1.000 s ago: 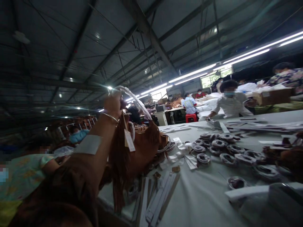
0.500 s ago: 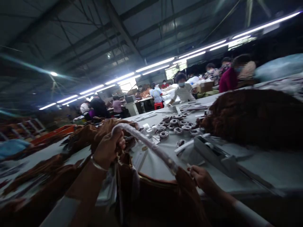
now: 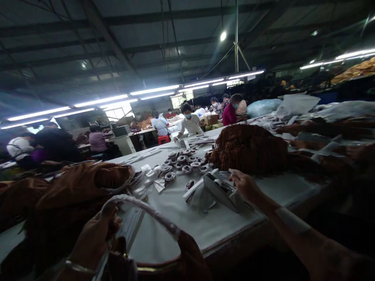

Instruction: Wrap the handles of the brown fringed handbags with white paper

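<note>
My left hand is closed around the curved handle of a brown bag, low in the view. Pale wrapping covers most of that handle, leaving its right end brown. A strip of gold-coloured zip shows along the bag's top edge; the lower part of the bag is dark and cut off by the frame. My right hand is off the bag, over the right end of a grey tape dispenser. Its fingers are drawn together; what lies between them, if anything, is too small to make out.
Several rolled rings lie on the white table beyond the dispenser. A brown heap stands behind my right hand, and brown bags are piled at left. Co-workers are at the far side.
My right hand has left the right end of the handle and moved to the tape dispenser. My left hand still grips the handle, now lower in view. The camera has turned right.
</note>
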`<control>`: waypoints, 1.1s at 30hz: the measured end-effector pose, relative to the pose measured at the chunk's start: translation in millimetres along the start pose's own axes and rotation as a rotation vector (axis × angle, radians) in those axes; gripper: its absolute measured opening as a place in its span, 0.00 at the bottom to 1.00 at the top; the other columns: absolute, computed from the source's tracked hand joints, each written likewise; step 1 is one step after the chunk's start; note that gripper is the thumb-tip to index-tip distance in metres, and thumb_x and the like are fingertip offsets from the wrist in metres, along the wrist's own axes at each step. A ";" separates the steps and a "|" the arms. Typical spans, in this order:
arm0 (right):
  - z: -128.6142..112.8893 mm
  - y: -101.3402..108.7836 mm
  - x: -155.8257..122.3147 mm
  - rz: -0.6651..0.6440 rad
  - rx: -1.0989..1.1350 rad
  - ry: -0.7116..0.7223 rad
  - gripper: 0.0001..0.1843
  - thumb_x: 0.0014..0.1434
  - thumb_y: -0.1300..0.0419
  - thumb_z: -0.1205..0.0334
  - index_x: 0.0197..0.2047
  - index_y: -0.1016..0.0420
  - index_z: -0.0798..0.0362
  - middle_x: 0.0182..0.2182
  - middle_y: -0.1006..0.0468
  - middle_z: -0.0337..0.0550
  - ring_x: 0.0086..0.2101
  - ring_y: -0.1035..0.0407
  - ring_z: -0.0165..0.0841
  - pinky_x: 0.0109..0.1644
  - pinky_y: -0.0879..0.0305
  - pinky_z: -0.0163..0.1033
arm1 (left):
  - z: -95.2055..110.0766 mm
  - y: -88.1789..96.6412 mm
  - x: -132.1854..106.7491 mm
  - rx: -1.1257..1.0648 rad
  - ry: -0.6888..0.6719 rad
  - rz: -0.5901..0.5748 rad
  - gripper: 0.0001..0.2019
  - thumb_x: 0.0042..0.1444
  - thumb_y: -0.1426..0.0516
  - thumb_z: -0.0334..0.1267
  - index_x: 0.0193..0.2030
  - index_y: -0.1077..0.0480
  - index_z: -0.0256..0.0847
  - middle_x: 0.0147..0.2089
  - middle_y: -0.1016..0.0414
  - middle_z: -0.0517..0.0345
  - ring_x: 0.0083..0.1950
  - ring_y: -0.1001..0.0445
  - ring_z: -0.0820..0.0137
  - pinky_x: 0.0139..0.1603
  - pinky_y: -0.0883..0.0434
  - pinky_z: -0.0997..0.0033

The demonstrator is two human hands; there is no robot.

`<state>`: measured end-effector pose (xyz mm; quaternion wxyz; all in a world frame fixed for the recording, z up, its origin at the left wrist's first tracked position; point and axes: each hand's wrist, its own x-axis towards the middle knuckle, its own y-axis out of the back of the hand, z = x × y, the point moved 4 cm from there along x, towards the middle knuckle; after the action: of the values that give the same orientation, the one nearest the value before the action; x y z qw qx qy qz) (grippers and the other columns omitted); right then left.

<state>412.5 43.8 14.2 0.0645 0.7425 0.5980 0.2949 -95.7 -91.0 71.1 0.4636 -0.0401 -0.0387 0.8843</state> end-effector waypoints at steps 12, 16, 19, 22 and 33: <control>-64.4 -136.8 -173.8 -0.651 0.349 0.149 0.40 0.57 0.36 0.46 0.68 0.37 0.53 0.59 0.26 0.55 0.55 0.30 0.49 0.58 0.31 0.51 | 8.7 -25.6 -24.9 -0.058 -0.082 -0.034 0.32 0.33 0.29 0.64 0.29 0.35 0.39 0.17 0.40 0.71 0.17 0.40 0.80 0.16 0.42 0.82; -71.6 -163.7 -195.5 -0.728 0.435 0.059 0.29 0.56 0.36 0.48 0.57 0.27 0.54 0.44 0.19 0.47 0.43 0.26 0.44 0.47 0.29 0.44 | 6.3 -16.8 -24.9 -0.014 -0.105 -0.033 0.32 0.35 0.30 0.66 0.28 0.36 0.40 0.17 0.42 0.72 0.17 0.41 0.80 0.17 0.42 0.80; -71.9 -155.5 -167.8 -0.660 0.470 -0.011 0.27 0.55 0.36 0.44 0.52 0.25 0.54 0.40 0.19 0.46 0.41 0.27 0.44 0.44 0.30 0.41 | 5.9 -5.6 -20.7 0.055 -0.104 -0.077 0.31 0.37 0.31 0.66 0.29 0.35 0.40 0.17 0.40 0.70 0.17 0.41 0.80 0.18 0.41 0.79; -67.4 -142.2 -135.5 -0.631 0.508 -0.115 0.30 0.55 0.36 0.40 0.52 0.26 0.52 0.35 0.20 0.43 0.36 0.26 0.41 0.38 0.30 0.39 | -1.7 1.8 -11.8 0.149 -0.086 -0.151 0.30 0.36 0.29 0.62 0.31 0.30 0.37 0.23 0.32 0.64 0.21 0.34 0.77 0.23 0.34 0.76; -18.0 -150.5 -115.4 -0.599 0.525 -0.439 0.33 0.42 0.29 0.37 0.43 0.25 0.53 0.34 0.19 0.46 0.29 0.25 0.39 0.31 0.29 0.41 | -67.6 -7.5 10.1 0.574 -0.146 -0.299 0.30 0.55 0.40 0.61 0.51 0.24 0.34 0.45 0.19 0.44 0.45 0.20 0.57 0.46 0.25 0.61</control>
<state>262.6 -26.0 -80.3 0.0819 0.5730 0.8130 -0.0626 -88.1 -76.3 4.4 0.5767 0.1620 0.1733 0.7817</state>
